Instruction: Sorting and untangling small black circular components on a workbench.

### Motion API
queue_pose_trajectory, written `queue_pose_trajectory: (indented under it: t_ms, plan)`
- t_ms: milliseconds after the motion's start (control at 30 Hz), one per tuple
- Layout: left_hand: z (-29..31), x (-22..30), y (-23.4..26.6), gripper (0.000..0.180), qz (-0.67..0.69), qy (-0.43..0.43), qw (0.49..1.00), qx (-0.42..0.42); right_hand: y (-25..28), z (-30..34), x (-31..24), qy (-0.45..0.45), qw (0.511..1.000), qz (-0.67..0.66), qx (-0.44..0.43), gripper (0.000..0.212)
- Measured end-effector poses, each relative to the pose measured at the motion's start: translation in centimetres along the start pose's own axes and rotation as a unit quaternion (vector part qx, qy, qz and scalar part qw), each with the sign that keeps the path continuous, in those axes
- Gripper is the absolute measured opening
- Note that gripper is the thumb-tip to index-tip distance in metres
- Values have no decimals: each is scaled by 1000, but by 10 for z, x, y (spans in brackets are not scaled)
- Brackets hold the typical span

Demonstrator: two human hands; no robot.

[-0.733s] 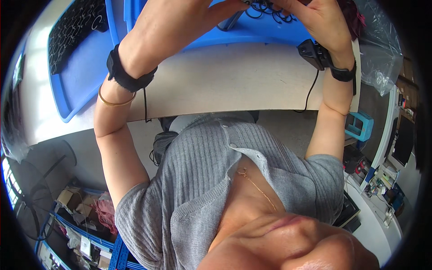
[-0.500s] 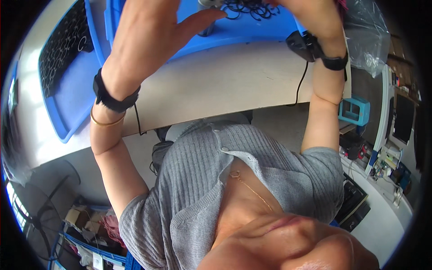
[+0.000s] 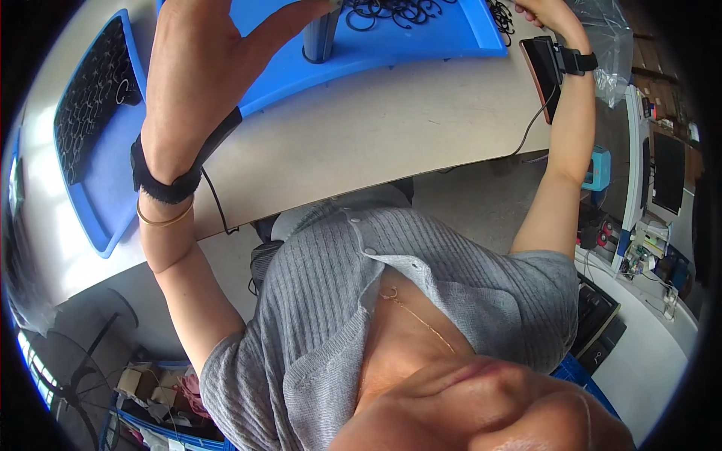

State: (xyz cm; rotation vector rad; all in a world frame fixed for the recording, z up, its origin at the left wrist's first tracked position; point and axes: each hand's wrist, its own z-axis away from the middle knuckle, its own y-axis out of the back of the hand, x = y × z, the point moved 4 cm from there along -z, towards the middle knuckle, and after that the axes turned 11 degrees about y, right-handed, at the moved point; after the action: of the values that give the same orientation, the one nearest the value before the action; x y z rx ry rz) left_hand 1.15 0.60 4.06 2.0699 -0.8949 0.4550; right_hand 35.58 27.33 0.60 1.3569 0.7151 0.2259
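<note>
My left hand (image 3: 197,71) reaches over the near edge of a blue tray (image 3: 353,64). Its thumb stretches right to the top of a grey upright post (image 3: 320,37); the other fingers lie beyond the upper edge of the picture. Black open rings (image 3: 395,11) lie loose in the tray, right of the post. At the upper right my right hand (image 3: 553,15) has its fingers curled together beside more black rings (image 3: 502,16), outside the tray's right side. Whatever those fingers hold is too small to make out.
Another blue tray (image 3: 113,203), with many black rings (image 3: 94,98) in it, stands at the left. A dark flat device (image 3: 540,79) with a cable is by my right wrist. Clear plastic sheeting (image 3: 608,49) hangs at the right. The pale table's front edge (image 3: 391,180) runs before my body.
My right hand has moved right, from over the tray to the rings beside it. My left hand has shifted left and slightly down. More of the post and loose rings now shows.
</note>
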Motion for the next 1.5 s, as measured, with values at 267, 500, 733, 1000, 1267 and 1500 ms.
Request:
queue_pose_trajectory:
  t_ms: [267,500,733,1000,1267,1500]
  plan:
    - [3,-2,4,62,8,-2,1000,8,-10,-13,-83,117,993,-5,12,20]
    - [4,0,11,55,-27,-27,999,-5,-47,-44,-141,291,956,34,9,30]
    - [-3,-13,-8,52,482,90,872,3,-58,-34,-167,328,933,148,6,46]
    - [-3,-2,14,49,45,-83,995,18,-59,-65,-159,364,910,188,60,26]
    - [0,-8,14,44,40,-84,995,35,-10,-71,-147,297,937,109,147,18]
    - [-4,-8,11,43,49,-86,995,22,-28,-32,-166,374,906,158,120,31]
